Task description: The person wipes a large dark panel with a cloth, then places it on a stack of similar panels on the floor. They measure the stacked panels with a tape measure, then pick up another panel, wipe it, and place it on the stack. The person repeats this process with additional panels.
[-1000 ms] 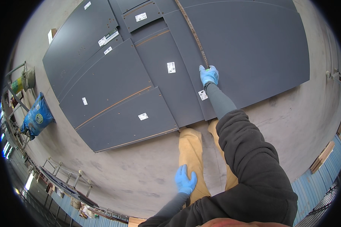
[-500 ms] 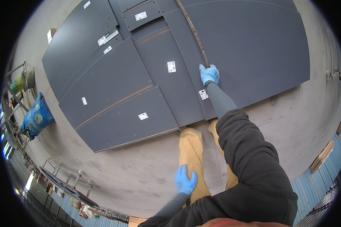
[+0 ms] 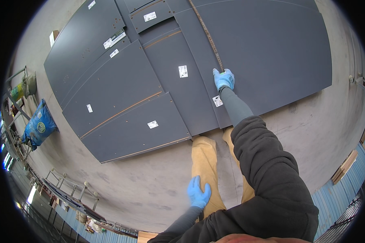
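My right hand (image 3: 224, 79), in a blue glove, is closed around a tape measure, whose case is mostly hidden by the fingers. The pulled-out tape blade (image 3: 207, 33) runs away from the hand across a large dark grey panel (image 3: 271, 52) and leaves the view at the top. Just below the wrist a white label (image 3: 217, 101) sticks to the panel. My left hand (image 3: 198, 193), also gloved in blue, rests on my tan trouser leg (image 3: 205, 158) with its fingers stretched out and holds nothing.
Several grey panels (image 3: 113, 89) with white labels overlap at the left and middle. Farther left, a blue sack (image 3: 40, 124) hangs by a metal rack. A wheeled metal frame (image 3: 75, 190) stands at lower left, and wood strips (image 3: 344, 167) lie at the right over blue slats.
Both hands and the tape blade keep their places. Only the view has shifted very slightly.
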{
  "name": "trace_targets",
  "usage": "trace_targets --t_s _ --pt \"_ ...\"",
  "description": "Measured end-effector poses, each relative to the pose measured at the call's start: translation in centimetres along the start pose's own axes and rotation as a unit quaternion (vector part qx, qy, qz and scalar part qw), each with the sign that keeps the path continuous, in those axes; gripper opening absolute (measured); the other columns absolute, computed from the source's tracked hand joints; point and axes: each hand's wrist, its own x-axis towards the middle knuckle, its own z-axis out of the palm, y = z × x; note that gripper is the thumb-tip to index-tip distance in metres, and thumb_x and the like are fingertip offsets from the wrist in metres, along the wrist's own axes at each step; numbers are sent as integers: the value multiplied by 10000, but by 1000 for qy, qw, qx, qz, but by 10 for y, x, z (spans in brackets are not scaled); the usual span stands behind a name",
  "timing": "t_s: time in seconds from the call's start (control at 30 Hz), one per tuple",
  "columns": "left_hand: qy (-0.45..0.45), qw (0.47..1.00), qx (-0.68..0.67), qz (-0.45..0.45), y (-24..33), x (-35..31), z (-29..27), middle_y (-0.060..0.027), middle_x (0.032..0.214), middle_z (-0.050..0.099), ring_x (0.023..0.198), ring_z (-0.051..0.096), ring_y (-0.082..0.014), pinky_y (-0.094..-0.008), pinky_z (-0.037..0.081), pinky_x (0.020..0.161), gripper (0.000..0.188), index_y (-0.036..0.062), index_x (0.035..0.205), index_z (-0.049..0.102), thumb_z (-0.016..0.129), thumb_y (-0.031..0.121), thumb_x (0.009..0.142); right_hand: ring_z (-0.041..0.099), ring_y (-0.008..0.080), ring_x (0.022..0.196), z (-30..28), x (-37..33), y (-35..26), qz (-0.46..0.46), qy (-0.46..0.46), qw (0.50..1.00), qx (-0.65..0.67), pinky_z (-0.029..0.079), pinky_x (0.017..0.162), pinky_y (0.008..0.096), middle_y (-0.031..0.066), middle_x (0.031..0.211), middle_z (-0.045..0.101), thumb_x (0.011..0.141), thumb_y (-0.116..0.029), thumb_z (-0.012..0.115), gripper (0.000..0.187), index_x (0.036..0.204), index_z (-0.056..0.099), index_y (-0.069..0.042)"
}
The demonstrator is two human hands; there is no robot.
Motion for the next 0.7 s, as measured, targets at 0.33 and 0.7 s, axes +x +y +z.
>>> trace_targets --t_s 0.33,0.7 --pt "4 1000 4 7 9 3 -5 -279 1334 636 1234 602 -456 -499 488 1066 582 -39 1334 619 760 247 847 649 385 1284 -6 -1 -4 -5 -5 1000 14 540 1071 479 228 1387 652 860 -515 805 717 1376 661 -38" --pt "35 999 18 36 7 2 -4 -315 1296 642 1189 626 -470 -498 515 1030 579 -81 1323 625 745 249 862 680 389 1229 1 13 7 -25 -2 1000 17 558 1043 468 228 1360 674 881 -470 773 645 1352 674 -40"
